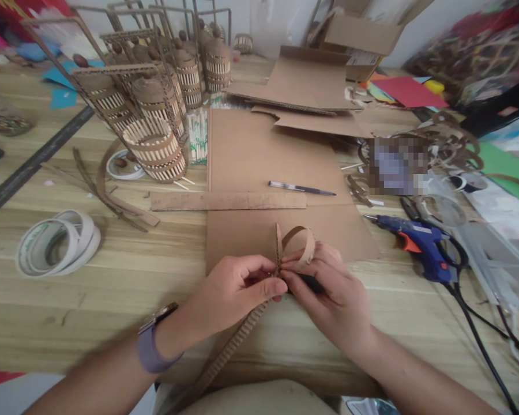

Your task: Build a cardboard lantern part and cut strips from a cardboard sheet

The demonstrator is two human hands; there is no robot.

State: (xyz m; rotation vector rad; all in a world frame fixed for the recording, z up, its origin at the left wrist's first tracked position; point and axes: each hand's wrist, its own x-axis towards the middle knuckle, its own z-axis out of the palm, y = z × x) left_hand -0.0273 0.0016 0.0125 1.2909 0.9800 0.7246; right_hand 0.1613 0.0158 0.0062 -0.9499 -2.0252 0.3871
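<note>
My left hand and my right hand meet at the near edge of the table, both pinching a long corrugated cardboard strip. The strip's upper end curls into a loop above my right fingers, and its long tail runs down toward my lap. My left wrist wears a watch with a purple band. Something dark shows under my right palm, but I cannot make it out. Under the hands lies a flat cardboard sheet.
A wooden ruler and a pen lie on the sheet. A blue glue gun with black cord sits at right. Tape rolls are at left. Cardboard-and-stick lantern models stand at back left, a cardboard box behind.
</note>
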